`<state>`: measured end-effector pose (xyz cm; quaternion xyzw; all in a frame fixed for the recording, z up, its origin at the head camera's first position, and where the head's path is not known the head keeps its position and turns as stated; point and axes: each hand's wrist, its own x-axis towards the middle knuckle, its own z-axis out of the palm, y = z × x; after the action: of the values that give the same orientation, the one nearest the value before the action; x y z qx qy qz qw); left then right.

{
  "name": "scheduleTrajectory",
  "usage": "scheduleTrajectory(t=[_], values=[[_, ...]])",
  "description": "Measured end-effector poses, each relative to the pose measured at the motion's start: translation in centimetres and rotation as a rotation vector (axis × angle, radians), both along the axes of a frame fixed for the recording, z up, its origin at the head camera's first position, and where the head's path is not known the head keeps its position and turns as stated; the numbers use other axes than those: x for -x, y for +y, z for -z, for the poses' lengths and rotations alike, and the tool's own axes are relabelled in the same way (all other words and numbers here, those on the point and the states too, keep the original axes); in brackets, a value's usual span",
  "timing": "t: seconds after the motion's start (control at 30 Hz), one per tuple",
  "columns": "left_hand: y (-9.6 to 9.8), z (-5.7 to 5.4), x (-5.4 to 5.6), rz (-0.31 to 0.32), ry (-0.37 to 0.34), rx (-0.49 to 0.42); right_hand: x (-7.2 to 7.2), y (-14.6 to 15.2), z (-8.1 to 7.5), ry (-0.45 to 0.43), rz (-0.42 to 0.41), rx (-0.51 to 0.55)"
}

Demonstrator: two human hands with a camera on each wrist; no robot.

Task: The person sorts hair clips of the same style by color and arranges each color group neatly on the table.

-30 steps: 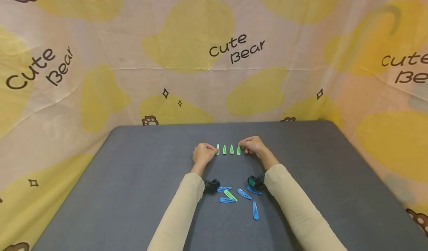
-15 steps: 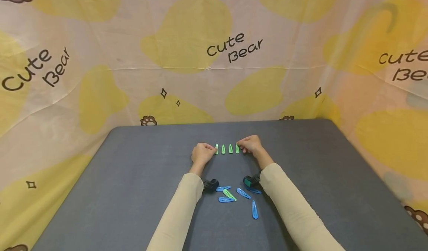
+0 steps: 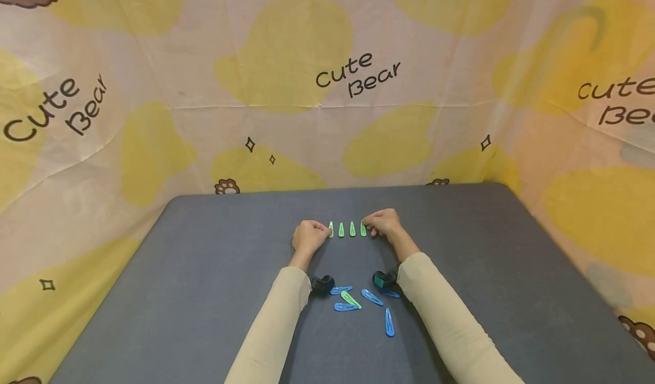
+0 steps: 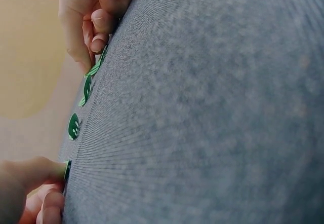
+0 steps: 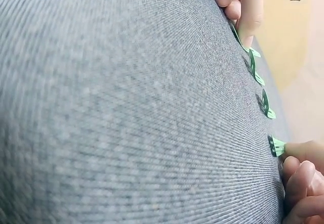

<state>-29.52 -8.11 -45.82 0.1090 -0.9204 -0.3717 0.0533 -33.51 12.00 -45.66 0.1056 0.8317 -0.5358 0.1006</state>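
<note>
On the dark grey table, several green snap hair clips stand in a row in the head view. My left hand (image 3: 309, 237) is at the left end, a fingertip touching the leftmost green hair clip (image 3: 331, 230). At the other end, my right hand (image 3: 384, 223) has a fingertip on the rightmost green hair clip (image 3: 363, 229). Between them lie two more clips, an inner left clip (image 3: 341, 230) and an inner right clip (image 3: 352, 229), untouched. Both wrist views show one extended finger of each hand meeting its clip, such as the right-end clip (image 5: 277, 146), with the other fingers bent.
Nearer the person lies a loose group: a green hair clip (image 3: 351, 300) among several blue hair clips (image 3: 372, 297). One blue clip (image 3: 390, 322) lies apart, closest to the front. A patterned cloth (image 3: 286, 60) hangs behind the grey table (image 3: 215, 293).
The right forearm and hand have shifted slightly left. Both hands stay at the row's ends, and the clips keep their arrangement. The head view has tilted a little.
</note>
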Motion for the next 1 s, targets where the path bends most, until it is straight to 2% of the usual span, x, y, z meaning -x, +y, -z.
scheduleTrajectory(t=[0.2, 0.7, 0.87, 1.0], values=[[0.1, -0.1, -0.1, 0.009, 0.005, 0.000, -0.1, 0.1, -0.1, -0.011, 0.007, 0.000], [0.0, 0.0, 0.1, 0.011, 0.001, -0.007, -0.8, 0.2, -0.3, 0.028, -0.007, 0.041], [0.0, 0.0, 0.2, 0.008, -0.006, -0.006, -0.8, 0.4, -0.2, 0.039, -0.021, 0.049], [0.0, -0.1, 0.1, 0.002, -0.011, -0.006, -1.2, 0.6, -0.8, 0.036, -0.047, 0.078]])
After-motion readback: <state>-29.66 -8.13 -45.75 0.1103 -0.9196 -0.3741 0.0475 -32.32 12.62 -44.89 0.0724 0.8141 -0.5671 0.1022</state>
